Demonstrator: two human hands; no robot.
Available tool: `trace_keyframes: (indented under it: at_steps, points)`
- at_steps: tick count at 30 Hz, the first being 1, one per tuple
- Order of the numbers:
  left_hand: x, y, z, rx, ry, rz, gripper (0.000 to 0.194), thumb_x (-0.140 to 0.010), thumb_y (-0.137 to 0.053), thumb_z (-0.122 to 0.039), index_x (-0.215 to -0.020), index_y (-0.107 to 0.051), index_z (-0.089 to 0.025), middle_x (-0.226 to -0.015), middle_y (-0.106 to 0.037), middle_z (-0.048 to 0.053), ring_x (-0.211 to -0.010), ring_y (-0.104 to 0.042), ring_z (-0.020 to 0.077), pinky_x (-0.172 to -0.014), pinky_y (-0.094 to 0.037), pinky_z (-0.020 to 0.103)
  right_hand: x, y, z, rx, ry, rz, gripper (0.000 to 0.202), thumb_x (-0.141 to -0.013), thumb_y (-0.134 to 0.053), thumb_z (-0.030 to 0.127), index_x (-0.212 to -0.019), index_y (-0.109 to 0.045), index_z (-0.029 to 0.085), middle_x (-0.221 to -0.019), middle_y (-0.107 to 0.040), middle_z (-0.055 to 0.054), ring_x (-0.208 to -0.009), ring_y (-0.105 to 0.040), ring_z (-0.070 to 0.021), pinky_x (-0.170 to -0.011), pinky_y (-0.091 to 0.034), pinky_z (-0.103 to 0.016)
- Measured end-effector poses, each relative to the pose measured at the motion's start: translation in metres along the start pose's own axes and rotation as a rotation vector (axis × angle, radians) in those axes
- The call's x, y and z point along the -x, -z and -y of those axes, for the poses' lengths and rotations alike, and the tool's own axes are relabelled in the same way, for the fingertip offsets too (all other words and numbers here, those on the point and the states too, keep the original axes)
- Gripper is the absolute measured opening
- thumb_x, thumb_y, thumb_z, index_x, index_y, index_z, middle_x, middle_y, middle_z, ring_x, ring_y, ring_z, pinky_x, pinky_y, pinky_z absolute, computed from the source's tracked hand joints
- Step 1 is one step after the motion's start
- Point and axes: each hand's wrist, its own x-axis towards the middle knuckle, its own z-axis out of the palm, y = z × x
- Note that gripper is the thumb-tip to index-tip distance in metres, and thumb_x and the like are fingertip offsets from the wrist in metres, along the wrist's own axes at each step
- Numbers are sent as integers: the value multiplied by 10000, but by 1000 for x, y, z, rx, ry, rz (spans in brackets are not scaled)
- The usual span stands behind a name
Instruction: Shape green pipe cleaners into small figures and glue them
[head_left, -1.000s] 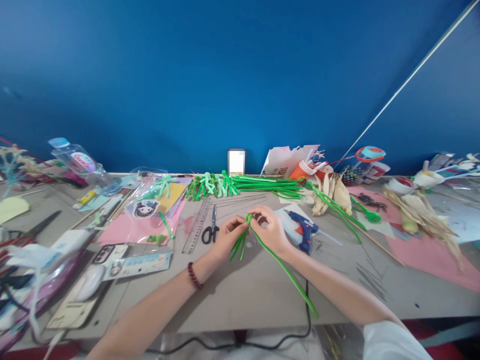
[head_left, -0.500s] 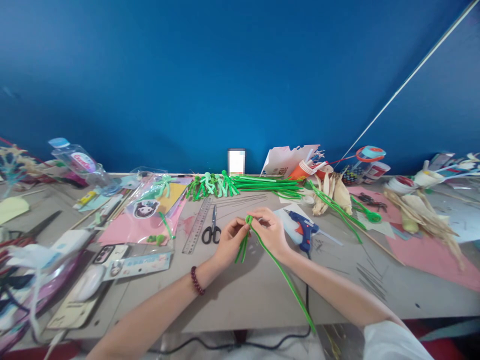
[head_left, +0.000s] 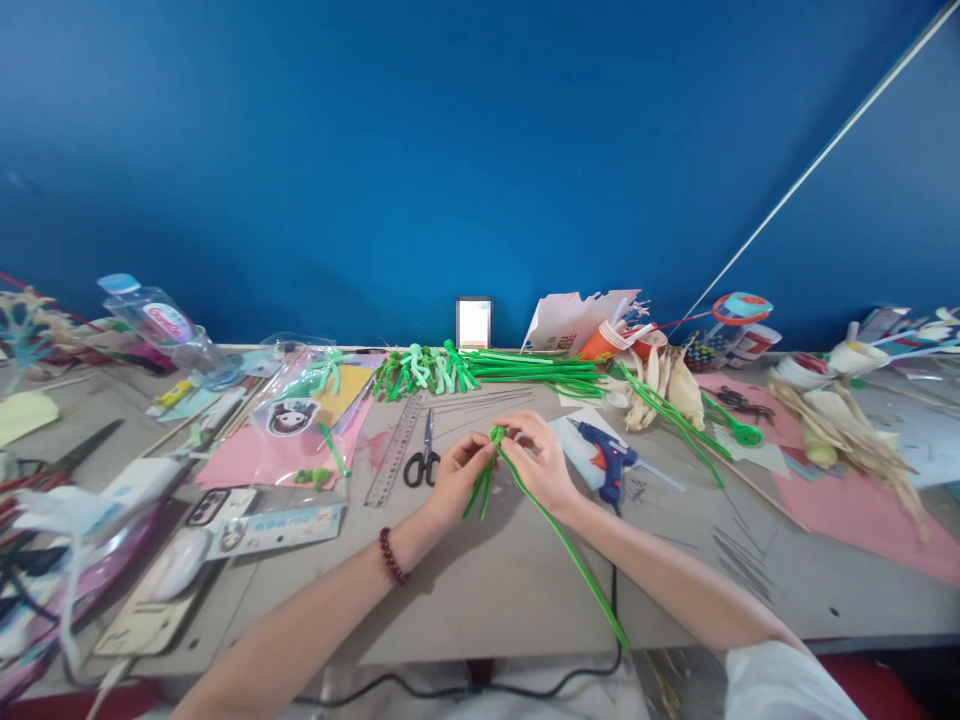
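Note:
Both my hands meet at the middle of the table around a small knot of green pipe cleaners (head_left: pixel 497 436). My left hand (head_left: pixel 459 478) pinches its left side, and short green ends hang down beside the fingers. My right hand (head_left: pixel 544 468) grips the right side with thumb and fingers. From there a long green stem (head_left: pixel 577 560) slants down to the right, past the table's front edge. Behind the hands lie a bundle of green pipe cleaners (head_left: pixel 536 369) and a row of twisted green pieces (head_left: pixel 424 371).
Black scissors (head_left: pixel 423 465) and a clear ruler (head_left: pixel 394 452) lie left of my hands. A blue glue gun (head_left: pixel 611 462) rests on white paper at the right, its cord running to the front edge. Pink sheets (head_left: pixel 862 515), dried husks (head_left: pixel 660 390) and a bottle (head_left: pixel 161 320) lie further out.
My left hand has shifted slightly left and its fingers have moved on the knot. The short green ends now hang a little further left and spread apart.

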Motion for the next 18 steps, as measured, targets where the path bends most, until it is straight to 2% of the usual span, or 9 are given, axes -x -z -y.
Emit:
trace_keyframes:
  at_steps: [5, 8, 11, 15, 18]
  points:
    - [0, 0, -3, 24, 46, 6, 244, -687, -708, -366, -717, -584, -159, -554, -545, -33, -492, -483, 70, -497, -369, 181, 0, 1, 3, 43, 21, 20, 218, -808, -546, 225, -1005, -638, 225, -992, -557, -63, -767, -557, -136, -614, -490, -248]
    - [-1, 1, -3, 50, 80, 14, 253, -665, -728, -361, -717, -597, -151, -567, -552, -24, -500, -494, 75, -494, -370, 184, -1, 1, 2, 51, -13, 11, 212, -812, -546, 261, -1004, -623, 219, -1002, -570, -69, -769, -559, -141, -616, -491, -251]
    - [-4, 3, -1, 120, 175, 12, 253, -640, -750, -342, -727, -606, -153, -582, -571, -12, -508, -525, 89, -496, -383, 195, -4, 1, -1, -9, -70, 20, 210, -821, -522, 284, -996, -611, 209, -985, -577, -70, -786, -561, -145, -603, -486, -238]
    - [-10, 8, 2, 227, 225, -3, 258, -628, -762, -332, -752, -616, -158, -591, -597, -8, -509, -543, 89, -521, -414, 202, -6, 1, -5, -62, -177, -47, 144, -793, -535, 298, -885, -566, 191, -818, -562, -29, -667, -530, -122, -508, -431, -205]
    - [-13, 12, 2, 260, 203, 8, 242, -648, -752, -325, -763, -625, -155, -610, -599, -11, -525, -544, 83, -531, -423, 194, -3, -1, -2, -22, -197, 36, 181, -802, -525, 326, -692, -526, 183, -640, -513, 14, -553, -468, -98, -486, -386, -203]
